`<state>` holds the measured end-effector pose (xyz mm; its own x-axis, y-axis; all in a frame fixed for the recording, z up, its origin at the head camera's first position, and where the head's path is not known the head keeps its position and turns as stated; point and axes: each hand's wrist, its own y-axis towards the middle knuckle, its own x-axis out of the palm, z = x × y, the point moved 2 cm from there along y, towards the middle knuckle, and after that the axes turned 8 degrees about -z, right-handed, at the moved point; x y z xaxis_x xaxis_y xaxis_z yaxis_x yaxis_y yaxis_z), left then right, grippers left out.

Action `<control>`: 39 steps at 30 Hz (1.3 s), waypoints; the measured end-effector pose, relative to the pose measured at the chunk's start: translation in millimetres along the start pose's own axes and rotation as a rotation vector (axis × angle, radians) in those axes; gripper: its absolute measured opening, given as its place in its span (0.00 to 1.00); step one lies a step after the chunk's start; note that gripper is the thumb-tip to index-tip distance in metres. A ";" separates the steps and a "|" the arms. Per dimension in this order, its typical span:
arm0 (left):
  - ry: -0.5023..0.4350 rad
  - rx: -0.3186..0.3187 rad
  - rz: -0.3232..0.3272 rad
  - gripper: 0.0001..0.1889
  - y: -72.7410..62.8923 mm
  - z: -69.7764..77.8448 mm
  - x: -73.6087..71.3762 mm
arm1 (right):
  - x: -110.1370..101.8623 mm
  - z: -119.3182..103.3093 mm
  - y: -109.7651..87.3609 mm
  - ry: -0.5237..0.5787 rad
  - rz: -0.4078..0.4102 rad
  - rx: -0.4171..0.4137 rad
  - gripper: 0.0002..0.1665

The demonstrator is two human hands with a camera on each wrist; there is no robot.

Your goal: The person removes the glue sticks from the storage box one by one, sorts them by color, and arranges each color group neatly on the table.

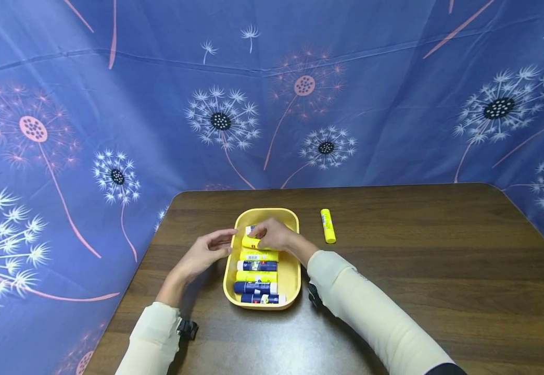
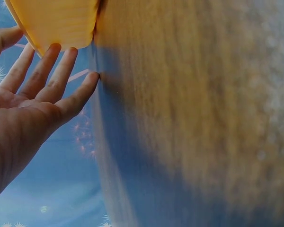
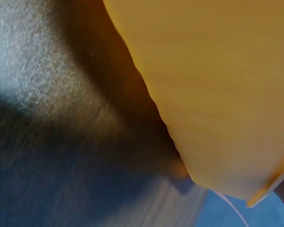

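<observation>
A yellow plastic tray (image 1: 292, 281) stands on the table with a column of yellow and blue glue sticks lying crosswise in it. Reaching over its far part, my right hand (image 1: 274, 235) pinches a yellow glue stick (image 1: 249, 242), which the fingers partly cover. Nearer me lie another yellow glue stick (image 1: 257, 255) and a blue one with a white cap (image 1: 260, 265). My left hand (image 1: 206, 254) is at the tray's left side, fingers extended; in the left wrist view the fingertips meet the tray wall (image 2: 61, 23). The right wrist view holds mostly tray wall (image 3: 217, 94).
One more yellow glue stick (image 1: 328, 226) lies on the table to the right of the tray. The brown wooden table (image 1: 417, 260) ends at a blue dandelion-patterned cloth (image 1: 384, 130) hanging behind and at the left.
</observation>
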<state>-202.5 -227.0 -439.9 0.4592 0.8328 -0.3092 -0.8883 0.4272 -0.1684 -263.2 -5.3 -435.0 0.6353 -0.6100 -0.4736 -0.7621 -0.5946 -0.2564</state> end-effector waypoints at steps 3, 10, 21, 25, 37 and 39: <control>0.001 -0.002 -0.001 0.28 0.3 0.0 -0.3 | 1.6 -0.3 -0.5 -0.032 0.008 -0.001 0.25; 0.015 -0.009 0.012 0.28 1.2 0.8 -2.4 | 2.5 -2.0 -1.2 -0.079 0.033 -0.009 0.25; -0.010 0.011 0.008 0.27 2.5 -1.0 -1.1 | -4.3 -11.5 -8.7 -0.005 0.026 -0.037 0.23; -0.021 0.021 0.003 0.27 4.1 -1.1 -0.4 | -13.0 -16.6 -15.6 0.054 0.029 -0.068 0.23; -0.009 0.013 0.000 0.28 4.3 -3.3 -0.1 | -42.3 -13.9 -36.7 0.243 0.146 -0.102 0.24; -0.010 0.016 0.004 0.28 2.6 -3.5 -0.7 | -48.3 -12.0 -40.0 0.298 0.178 -0.102 0.25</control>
<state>-205.1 -227.7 -443.4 0.4553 0.8381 -0.3005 -0.8904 0.4290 -0.1525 -261.9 41.7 -391.8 0.5135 -0.8258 -0.2330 -0.8573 -0.5050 -0.0998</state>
